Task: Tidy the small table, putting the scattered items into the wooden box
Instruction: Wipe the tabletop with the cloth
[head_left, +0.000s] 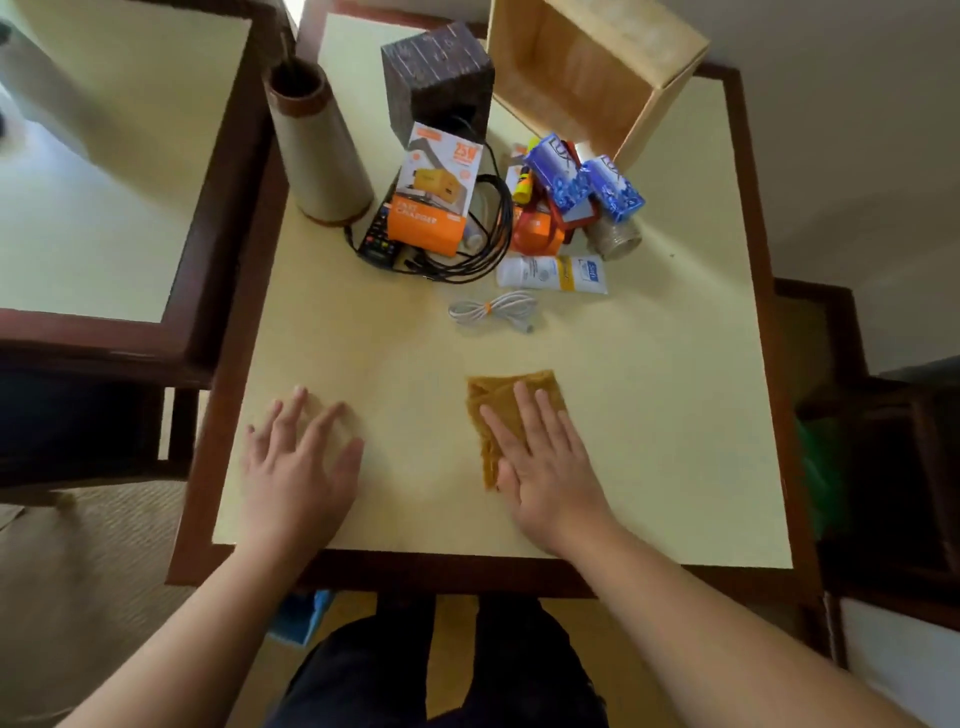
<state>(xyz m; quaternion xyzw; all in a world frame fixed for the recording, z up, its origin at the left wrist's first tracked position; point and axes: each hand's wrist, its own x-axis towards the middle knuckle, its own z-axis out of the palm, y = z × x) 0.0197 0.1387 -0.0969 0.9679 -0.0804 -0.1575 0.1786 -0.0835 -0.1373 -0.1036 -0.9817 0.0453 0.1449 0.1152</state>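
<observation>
Near the wooden box (597, 67): two "LUX" packs (582, 174), "25W" charger box (436, 192). Right hand (545, 457) flat on cloth (498, 405); left hand (301, 457) spread on cream table (675, 415).

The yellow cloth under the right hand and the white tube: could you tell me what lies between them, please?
In the head view, only a bundled white cable lies between the yellow cloth and the white tube; the rest is bare table.

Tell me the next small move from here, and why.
Probably curl the right hand round the mustard cloth it lies flat on and carry it to the wooden box. The cloth is nearest, the box looks empty, and the left hand rests open on the table.
</observation>
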